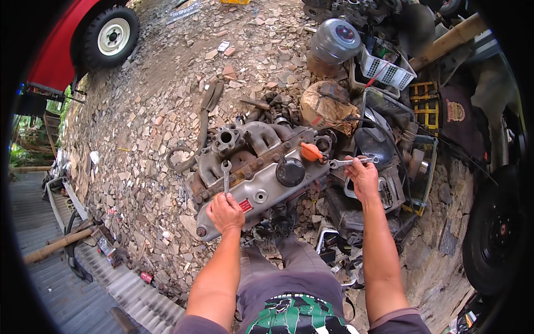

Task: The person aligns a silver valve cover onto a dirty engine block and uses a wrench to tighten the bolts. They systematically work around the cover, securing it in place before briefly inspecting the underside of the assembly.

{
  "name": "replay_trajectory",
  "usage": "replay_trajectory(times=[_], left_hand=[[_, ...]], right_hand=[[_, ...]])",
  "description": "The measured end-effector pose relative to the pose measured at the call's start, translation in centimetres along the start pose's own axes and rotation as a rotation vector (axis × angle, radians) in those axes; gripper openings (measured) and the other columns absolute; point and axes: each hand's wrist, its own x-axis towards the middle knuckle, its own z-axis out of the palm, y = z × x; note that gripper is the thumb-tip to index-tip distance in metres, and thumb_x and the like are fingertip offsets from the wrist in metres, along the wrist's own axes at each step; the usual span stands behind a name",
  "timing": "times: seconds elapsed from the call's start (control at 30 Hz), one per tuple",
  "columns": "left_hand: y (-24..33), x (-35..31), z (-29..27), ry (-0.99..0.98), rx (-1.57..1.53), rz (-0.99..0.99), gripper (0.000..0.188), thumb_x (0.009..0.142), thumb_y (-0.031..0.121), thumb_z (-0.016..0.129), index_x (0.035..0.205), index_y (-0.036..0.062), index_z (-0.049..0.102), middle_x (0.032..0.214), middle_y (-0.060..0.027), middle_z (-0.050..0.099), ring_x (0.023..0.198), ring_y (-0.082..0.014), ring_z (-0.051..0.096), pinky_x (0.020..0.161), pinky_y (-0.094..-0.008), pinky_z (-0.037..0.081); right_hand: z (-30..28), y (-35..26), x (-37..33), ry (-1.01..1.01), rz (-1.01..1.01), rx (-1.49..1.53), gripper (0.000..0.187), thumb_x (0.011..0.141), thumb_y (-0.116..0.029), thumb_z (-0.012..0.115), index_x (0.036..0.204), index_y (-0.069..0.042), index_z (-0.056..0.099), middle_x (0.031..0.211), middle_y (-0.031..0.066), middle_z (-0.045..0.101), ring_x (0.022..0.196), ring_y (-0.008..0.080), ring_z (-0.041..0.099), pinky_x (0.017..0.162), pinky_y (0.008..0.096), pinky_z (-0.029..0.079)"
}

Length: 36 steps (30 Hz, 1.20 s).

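An engine with a grey valve cover point(253, 192) lies on the ground before me, its rusty manifold point(250, 142) along the far side. My left hand point(225, 212) is closed round a combination wrench point(226, 173), whose open jaw points away from me over the valve cover. Past the engine's right end, my right hand point(363, 177) grips a second wrench point(340, 163); its open jaw points left and its ring end shows beyond the fingers. Between the hands, a black round filler cap point(290, 172) sits on the cover, with an orange part point(313, 152) beside it.
Broken tile covers the ground point(161, 111). At right stand a plastic crate point(386, 69), a large clear bottle point(335, 42), a brown bundle point(329, 106) and a tyre point(495, 228). A red vehicle point(58, 44) stands far left; corrugated sheets point(128, 278) lie near left.
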Motion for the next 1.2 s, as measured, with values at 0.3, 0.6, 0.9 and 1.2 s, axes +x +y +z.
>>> replay_trajectory(times=[0.3, 0.6, 0.9, 1.2], left_hand=[[-0.1, -0.1, 0.0, -0.021, 0.014, 0.005, 0.027, 0.098, 0.028, 0.046, 0.104, 0.0064, 0.061, 0.106, -0.0092, 0.064, 0.107, -0.0273, 0.057, 0.102, -0.0429, 0.033], [-0.1, -0.1, 0.2, -0.022, 0.017, 0.001, 0.027, 0.098, 0.029, 0.046, 0.105, 0.0071, 0.061, 0.106, -0.0087, 0.064, 0.106, -0.0266, 0.057, 0.103, -0.0443, 0.032], [-0.2, 0.0, 0.0, -0.019, 0.024, 0.02, 0.028, 0.099, 0.028, 0.046, 0.106, 0.0046, 0.06, 0.104, -0.0097, 0.063, 0.105, -0.0275, 0.057, 0.1, -0.0427, 0.034], [0.2, -0.1, 0.1, -0.016, -0.005, 0.015, 0.027, 0.097, 0.028, 0.048, 0.106, 0.0058, 0.061, 0.104, -0.0094, 0.064, 0.105, -0.0274, 0.058, 0.102, -0.0445, 0.033]], right_hand=[[-0.6, 2.1, 5.2, -0.112, 0.096, 0.027, 0.009, 0.1, -0.013, 0.056, 0.106, -0.009, 0.051, 0.11, 0.0128, 0.069, 0.088, 0.0209, 0.069, 0.074, 0.0345, 0.055], [0.1, 0.5, 7.6, -0.193, 0.204, -0.11, 0.008, 0.1, -0.018, 0.058, 0.102, -0.012, 0.052, 0.104, 0.0078, 0.07, 0.085, 0.0173, 0.068, 0.071, 0.0323, 0.052], [0.1, 0.8, 7.7, -0.186, 0.268, -0.06, 0.006, 0.099, -0.014, 0.058, 0.103, -0.014, 0.054, 0.105, 0.0091, 0.07, 0.085, 0.0193, 0.069, 0.064, 0.0311, 0.05], [-0.4, 0.7, 7.7, -0.209, 0.274, -0.038, 0.009, 0.099, -0.019, 0.059, 0.103, -0.013, 0.054, 0.106, 0.0079, 0.07, 0.083, 0.0171, 0.069, 0.064, 0.0304, 0.052]])
